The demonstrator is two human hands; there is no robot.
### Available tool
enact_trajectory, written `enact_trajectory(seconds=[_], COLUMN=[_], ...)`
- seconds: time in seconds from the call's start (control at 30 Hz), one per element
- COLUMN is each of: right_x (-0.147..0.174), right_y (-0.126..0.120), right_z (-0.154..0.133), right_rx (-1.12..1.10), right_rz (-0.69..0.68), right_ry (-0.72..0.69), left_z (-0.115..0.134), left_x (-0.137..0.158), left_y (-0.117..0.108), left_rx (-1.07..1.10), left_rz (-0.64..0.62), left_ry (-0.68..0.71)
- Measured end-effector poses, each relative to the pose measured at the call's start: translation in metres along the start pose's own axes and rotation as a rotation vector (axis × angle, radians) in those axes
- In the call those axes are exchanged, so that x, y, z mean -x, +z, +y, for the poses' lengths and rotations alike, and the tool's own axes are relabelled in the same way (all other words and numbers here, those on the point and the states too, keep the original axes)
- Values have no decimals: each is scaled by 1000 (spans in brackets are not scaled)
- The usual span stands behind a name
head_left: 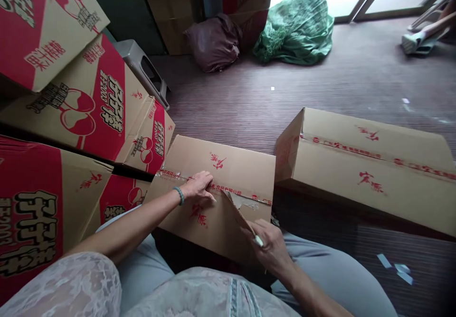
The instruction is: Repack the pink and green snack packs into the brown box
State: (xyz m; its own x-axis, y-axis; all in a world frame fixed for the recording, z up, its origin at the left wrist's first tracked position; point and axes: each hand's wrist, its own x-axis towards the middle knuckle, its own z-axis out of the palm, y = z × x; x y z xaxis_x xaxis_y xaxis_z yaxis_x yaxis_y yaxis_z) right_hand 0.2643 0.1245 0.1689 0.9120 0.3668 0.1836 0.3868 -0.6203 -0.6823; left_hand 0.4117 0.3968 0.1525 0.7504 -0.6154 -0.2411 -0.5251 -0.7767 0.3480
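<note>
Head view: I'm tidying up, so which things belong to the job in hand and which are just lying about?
Seemingly in use:
carton between the knees, under the left hand
its raised flap, by the right hand
small pale object in that hand, mostly hidden

Seemingly just lying about:
green sack
purplish bag
grey stool
pale scraps
</note>
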Motion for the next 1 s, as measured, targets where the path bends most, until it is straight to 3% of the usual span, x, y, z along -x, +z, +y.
enact_trajectory(seconds=[0.1,0.27,0.37,0.47,0.6,0.8,0.9,0.93,1.0], right_x=[3,2,0,-1,4,17,12,8,-4], right_y=[0,9,10,6,0,7,2,-3,-18], right_z=[5,27,27,12,-9,-13,-8,-5,0], right_rx=[-35,-71,-65,-39,-58,-83,-128,-166,-285], right_rz=[-24,50,31,32,-31,-105,-227,-298,-375], right_ry=[7,272,319,255,102,44,184,249,380], left_z=[7,18,20,16,10,10,-2,-10,-29], left_x=[0,-3,-10,-12,-3,15,37,47,73], left_y=[3,3,-5,-14,-16,-7,-9,-11,-17], left_rx=[-74,-191,-176,-131,-68,37,93,87,38], left_rz=[-17,9,-60,-134,-113,-131,35,143,348], left_ry=[6,-58,-93,-130,-140,-26,-56,-131,-409])
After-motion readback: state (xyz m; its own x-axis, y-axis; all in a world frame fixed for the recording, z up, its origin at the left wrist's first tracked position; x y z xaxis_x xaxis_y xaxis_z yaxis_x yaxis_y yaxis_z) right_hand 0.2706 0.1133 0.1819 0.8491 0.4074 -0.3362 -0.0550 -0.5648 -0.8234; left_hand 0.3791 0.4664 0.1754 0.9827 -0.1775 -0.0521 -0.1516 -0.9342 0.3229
